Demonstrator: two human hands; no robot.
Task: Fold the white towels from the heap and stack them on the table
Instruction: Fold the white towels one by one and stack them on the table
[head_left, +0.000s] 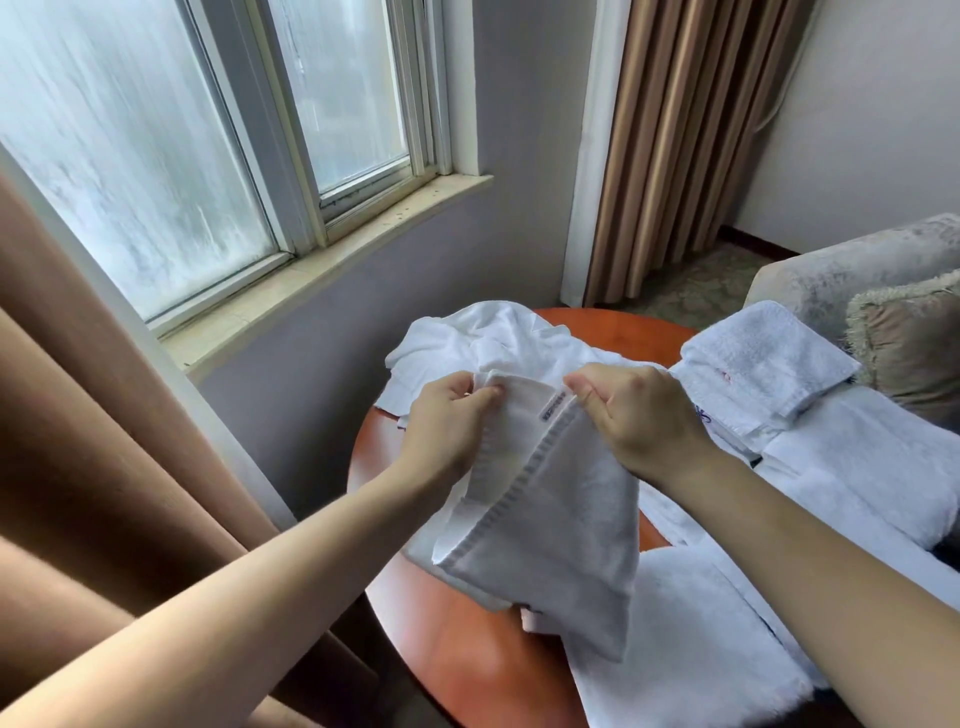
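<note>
The left hand (449, 415) pinches the top left corner of a white towel (561, 525), thumb and curled fingers closed on the hem. The right hand (641, 415) pinches the opposite top corner in the same way, so the upper edge runs short and slack between the two. A small label (552, 407) sits on that edge just beside the right thumb. Below both hands the towel hangs doubled, with a ribbed border running down its middle, and its lower end hangs over the round reddish tabletop (457, 654); whether it touches cannot be told. Just beyond the hands, further from the person, the heap (488, 338) of rumpled white towels lies on the far side of the tabletop. To the right of the right hand a folded towel (763, 353) sits on top of larger white cloths (857, 467) that spread under the right forearm and toward the near edge. Further right stand a grey armchair (852, 270) and a fringed cushion (914, 343). Far to the left of the left hand are a brown curtain (104, 415) and a window (156, 156) with a pale sill.
</note>
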